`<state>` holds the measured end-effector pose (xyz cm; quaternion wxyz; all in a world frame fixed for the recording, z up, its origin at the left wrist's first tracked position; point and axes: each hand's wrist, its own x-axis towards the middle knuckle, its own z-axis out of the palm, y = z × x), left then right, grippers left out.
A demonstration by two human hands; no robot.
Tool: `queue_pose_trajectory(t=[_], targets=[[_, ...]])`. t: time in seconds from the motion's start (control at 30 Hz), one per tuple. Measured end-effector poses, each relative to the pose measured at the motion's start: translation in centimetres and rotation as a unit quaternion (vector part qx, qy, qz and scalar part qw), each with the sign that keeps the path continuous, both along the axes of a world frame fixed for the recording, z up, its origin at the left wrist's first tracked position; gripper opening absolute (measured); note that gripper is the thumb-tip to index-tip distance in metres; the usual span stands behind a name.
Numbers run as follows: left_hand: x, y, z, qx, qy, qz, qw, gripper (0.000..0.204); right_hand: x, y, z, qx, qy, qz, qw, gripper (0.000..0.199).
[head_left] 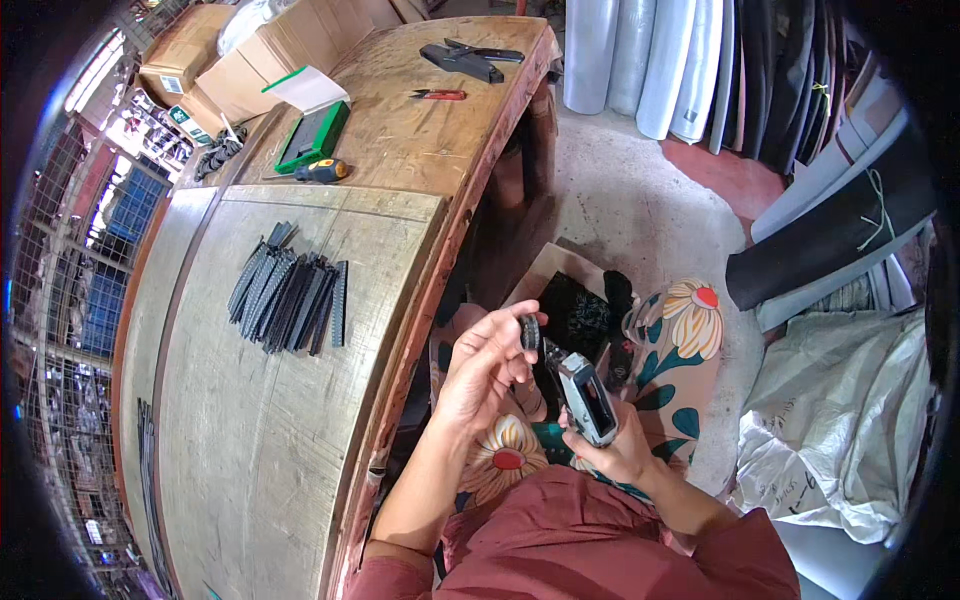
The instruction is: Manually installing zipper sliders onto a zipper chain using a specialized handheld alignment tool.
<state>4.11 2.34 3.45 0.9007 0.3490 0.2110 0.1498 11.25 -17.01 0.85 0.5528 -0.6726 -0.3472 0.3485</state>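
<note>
Just below the middle of the frame, a small black strip piece [530, 331] stands pinched between the fingertips and thumb of the left hand [483, 368], the fingers curled together around it. Its lower end sits just beside the nose of a grey hand tool [587, 397], shaped like a staple gun or riveter, with a dark slot along its body; whether the two touch cannot be told. The right hand [618, 452] is wrapped around the tool's lower end, fingers clamped on the handle, and holds it tilted up toward the left hand.

Both hands are over the person's lap, where a floral cloth [690, 330] with orange and white flowers on teal shows, and dark red sleeves [610, 545] fill the lower edge. A black bundle [575, 310] lies just above the hands on a board.

To the left runs a long wooden workbench [260, 430]. On it, left of centre, lies a fanned row of black strips [290, 295]. Further up the bench are a green case [312, 135], a yellow-handled screwdriver [322, 170], a red-handled cutter [438, 95] and black shears [470, 58]. Cardboard boxes [240, 60] stand at the upper left. Rolls of grey and black sheet material [700, 60] lean at the upper right, and a white sack [850, 430] lies at the right.
</note>
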Motion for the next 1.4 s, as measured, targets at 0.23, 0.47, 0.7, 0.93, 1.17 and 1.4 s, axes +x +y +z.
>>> queue_pose_trajectory(t=[0.23, 0.47, 0.7, 0.93, 1.17, 1.4], targets=[[-0.4, 0.1, 0.3, 0.075, -0.041, -0.061, 0.994, 0.048, -0.4, 0.2, 0.2, 0.010, 0.022, 0.001, 1.000, 0.040], [-0.2, -0.2, 0.5, 0.026, -0.076, -0.046, 0.996, 0.047, -0.5, 0.2, 0.4, 0.008, -0.044, 0.024, 0.999, 0.027], [-0.8, 0.3, 0.1, 0.048, -0.115, -0.051, 0.991, 0.049, -0.7, 0.3, 0.7, 0.023, -0.011, 0.007, 1.000, 0.030], [-1.2, 0.6, 0.2, 0.078, -0.110, -0.091, 0.987, 0.050, -0.7, 0.7, 0.9, 0.034, 0.016, 0.017, 0.999, 0.035], [-1.5, 1.0, 0.9, 0.139, -0.097, -0.116, 0.979, 0.048, -0.5, 0.9, 1.1, 0.031, -0.055, 0.013, 0.998, 0.032], [-1.6, 1.1, 0.9, 0.173, -0.098, -0.127, 0.972, 0.045, -0.5, 0.8, 1.0, 0.030, -0.067, 0.016, 0.997, 0.040]])
